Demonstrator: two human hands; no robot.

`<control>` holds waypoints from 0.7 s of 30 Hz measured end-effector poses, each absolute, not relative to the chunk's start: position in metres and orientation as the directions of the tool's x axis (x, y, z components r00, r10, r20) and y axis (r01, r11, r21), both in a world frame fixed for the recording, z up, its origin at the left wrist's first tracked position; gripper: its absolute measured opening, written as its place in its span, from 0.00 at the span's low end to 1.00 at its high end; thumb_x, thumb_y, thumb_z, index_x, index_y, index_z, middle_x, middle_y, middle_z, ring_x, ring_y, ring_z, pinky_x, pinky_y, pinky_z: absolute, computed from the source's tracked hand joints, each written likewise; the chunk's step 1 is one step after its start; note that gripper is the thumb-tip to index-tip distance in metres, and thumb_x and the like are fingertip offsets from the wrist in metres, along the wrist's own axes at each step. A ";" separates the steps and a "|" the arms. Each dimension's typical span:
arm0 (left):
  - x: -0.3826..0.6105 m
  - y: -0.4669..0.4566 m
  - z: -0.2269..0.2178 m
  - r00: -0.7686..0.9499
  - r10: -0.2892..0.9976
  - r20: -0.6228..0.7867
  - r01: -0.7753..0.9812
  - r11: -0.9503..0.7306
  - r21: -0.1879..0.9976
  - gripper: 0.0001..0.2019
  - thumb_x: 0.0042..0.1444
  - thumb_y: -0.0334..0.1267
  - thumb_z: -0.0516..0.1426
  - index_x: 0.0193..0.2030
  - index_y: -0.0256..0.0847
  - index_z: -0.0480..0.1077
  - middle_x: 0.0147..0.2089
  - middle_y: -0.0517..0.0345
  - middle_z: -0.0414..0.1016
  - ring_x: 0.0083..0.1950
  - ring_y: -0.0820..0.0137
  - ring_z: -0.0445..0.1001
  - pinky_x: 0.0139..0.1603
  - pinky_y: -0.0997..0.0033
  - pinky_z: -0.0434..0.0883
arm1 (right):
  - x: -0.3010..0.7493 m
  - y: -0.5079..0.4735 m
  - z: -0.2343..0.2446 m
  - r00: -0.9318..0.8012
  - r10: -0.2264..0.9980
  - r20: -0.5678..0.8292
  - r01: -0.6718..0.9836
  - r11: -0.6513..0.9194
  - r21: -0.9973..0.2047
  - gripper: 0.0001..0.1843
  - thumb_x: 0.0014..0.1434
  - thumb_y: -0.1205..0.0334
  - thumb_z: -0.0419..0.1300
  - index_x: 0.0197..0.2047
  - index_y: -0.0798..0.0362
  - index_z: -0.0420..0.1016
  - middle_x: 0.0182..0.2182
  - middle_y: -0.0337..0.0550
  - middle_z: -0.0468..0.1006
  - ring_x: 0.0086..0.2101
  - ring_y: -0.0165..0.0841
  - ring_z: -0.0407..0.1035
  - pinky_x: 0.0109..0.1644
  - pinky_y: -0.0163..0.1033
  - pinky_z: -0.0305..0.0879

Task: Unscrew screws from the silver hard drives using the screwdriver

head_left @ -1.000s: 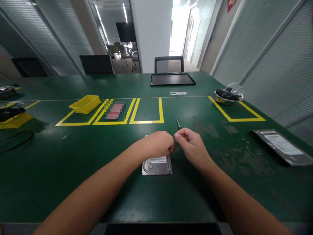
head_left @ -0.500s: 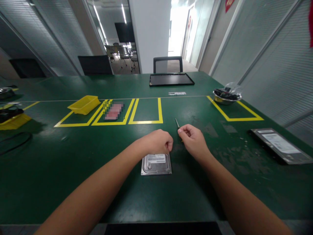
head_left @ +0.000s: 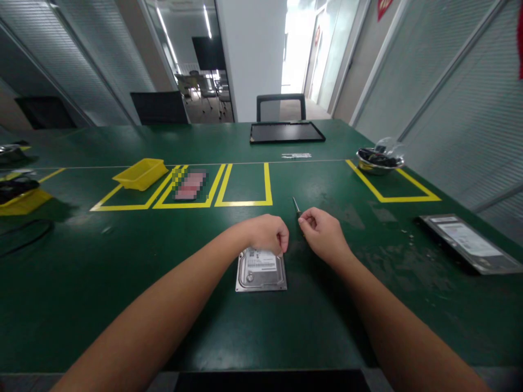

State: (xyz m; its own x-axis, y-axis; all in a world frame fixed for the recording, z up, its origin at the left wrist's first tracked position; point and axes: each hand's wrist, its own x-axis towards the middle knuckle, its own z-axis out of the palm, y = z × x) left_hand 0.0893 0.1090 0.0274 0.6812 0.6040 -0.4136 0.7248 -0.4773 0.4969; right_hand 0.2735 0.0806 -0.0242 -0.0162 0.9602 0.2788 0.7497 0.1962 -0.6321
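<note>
A silver hard drive (head_left: 260,270) lies flat on the green table (head_left: 122,283) in front of me. My left hand (head_left: 267,233) is curled over the drive's far edge, fingers bent down against it. My right hand (head_left: 323,234) rests just right of the drive, fingers pinched on the handle of a small screwdriver (head_left: 296,206) whose metal tip points away from me across the table.
Yellow taped boxes (head_left: 245,188) mark the table beyond my hands. A yellow tray (head_left: 141,173) sits far left. A metal bowl (head_left: 379,160) stands far right. Another hard drive (head_left: 469,242) lies at the right edge, and a black tray (head_left: 286,132) lies at the back.
My left hand has slid a little farther back along the drive, uncovering more of its label. My right hand has drawn away from the left and settled lower with the screwdriver.
</note>
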 end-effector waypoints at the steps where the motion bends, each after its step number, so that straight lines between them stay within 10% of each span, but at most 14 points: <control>1: 0.089 0.109 0.027 0.683 0.602 -0.414 0.723 -0.477 0.500 0.09 0.43 0.29 0.60 0.33 0.40 0.79 0.29 0.60 0.79 0.30 0.72 0.75 0.27 0.77 0.66 | 0.274 0.081 -0.025 -0.034 0.959 0.282 0.780 0.202 -0.593 0.07 0.59 0.60 0.56 0.33 0.52 0.71 0.31 0.42 0.74 0.33 0.34 0.67 0.39 0.39 0.60; 21: 0.079 0.104 0.023 0.700 0.619 -0.356 0.684 -0.440 0.581 0.07 0.47 0.30 0.62 0.35 0.38 0.78 0.30 0.59 0.78 0.31 0.73 0.76 0.29 0.78 0.67 | 0.266 0.076 -0.029 -0.125 0.980 0.157 0.983 0.144 -0.114 0.16 0.63 0.55 0.56 0.52 0.50 0.70 0.42 0.53 0.71 0.42 0.44 0.69 0.42 0.44 0.62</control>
